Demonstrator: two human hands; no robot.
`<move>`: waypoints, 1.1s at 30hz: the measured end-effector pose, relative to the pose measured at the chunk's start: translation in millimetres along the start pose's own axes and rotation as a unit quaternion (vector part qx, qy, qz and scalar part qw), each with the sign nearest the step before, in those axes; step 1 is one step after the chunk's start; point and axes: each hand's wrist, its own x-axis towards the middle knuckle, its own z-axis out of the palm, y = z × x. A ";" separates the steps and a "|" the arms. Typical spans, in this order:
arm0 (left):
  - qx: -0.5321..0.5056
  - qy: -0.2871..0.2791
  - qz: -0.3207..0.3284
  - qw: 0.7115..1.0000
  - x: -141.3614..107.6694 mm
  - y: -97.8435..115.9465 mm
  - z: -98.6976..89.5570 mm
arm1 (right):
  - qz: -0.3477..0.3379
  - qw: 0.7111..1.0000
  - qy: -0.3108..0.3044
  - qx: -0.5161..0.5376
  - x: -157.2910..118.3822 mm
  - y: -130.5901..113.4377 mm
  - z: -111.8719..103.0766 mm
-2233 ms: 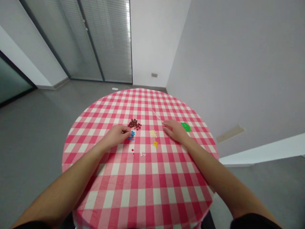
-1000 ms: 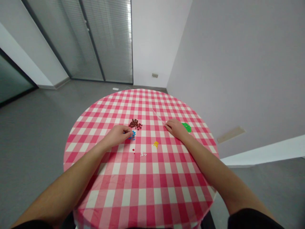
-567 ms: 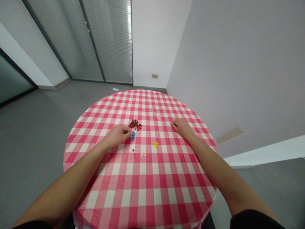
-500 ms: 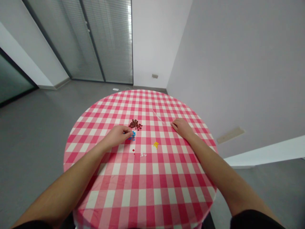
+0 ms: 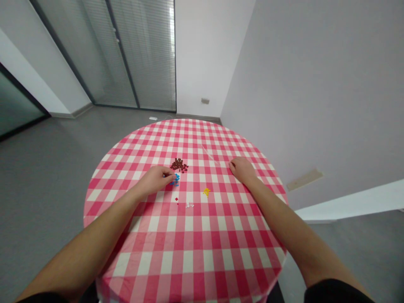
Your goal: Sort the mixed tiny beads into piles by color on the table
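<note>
My left hand [image 5: 157, 177] rests at the left edge of a small group of blue pieces [image 5: 177, 178], thumb and fingertips brought together in a pinch. Whatever lies between those fingertips is too small to make out. Just beyond it sits a heap of dark brown pieces [image 5: 178, 164], with a few reddish ones at its right side. My right hand [image 5: 243, 169] lies on the right part of the table, fingers curled inward, apart from all the piles; the inside of its grip is hidden. Nearest to it is a little yellow pile [image 5: 206, 192].
A red and white checked cloth [image 5: 202, 235] covers the round table. Nearer me lie several white pieces [image 5: 189, 205] and two small red pieces [image 5: 176, 199]. Beyond the table are a glass partition [image 5: 151, 54] with blinds and grey walls [image 5: 315, 84].
My right hand has shifted slightly to the right, and its fingers have curled in more. The left hand stays by the blue pieces, almost unmoved.
</note>
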 end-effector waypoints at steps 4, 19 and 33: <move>0.012 0.004 -0.004 1.000 -0.2 0.0 0.2 | 0.003 1.000 -0.004 -0.006 0.8 -0.3 -1.4; 0.016 0.002 0.007 1.000 1.6 -1.4 -0.1 | -0.008 1.000 -0.006 0.011 0.7 -1.3 0.1; 0.009 -0.001 0.005 1.000 0.2 1.7 -0.1 | 0.179 0.934 0.172 0.258 -3.2 6.5 -2.1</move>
